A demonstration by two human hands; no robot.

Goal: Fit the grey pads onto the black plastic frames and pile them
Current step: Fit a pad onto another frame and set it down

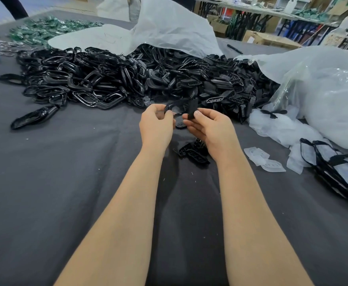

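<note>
My left hand [156, 126] pinches a thin black plastic frame [174, 107] by its left end, just above the dark cloth. My right hand [210, 125] pinches a small black plastic piece [192, 109] against that frame's right end. A big heap of loose black frames [107, 77] lies right behind my hands. Whitish-grey pads [263, 159] lie scattered to the right. A pile of frames fitted with pads [338, 172] rests at the right edge. A few small black grille pieces [193, 152] lie under my right wrist.
The dark grey cloth [65, 182] covers the table. White plastic bags [169, 27] [323, 89] lie open behind and to the right of the heap. Green parts [45, 29] are spread at the far left. A black pen [235, 48] lies far back. One lone frame [34, 116] sits at left.
</note>
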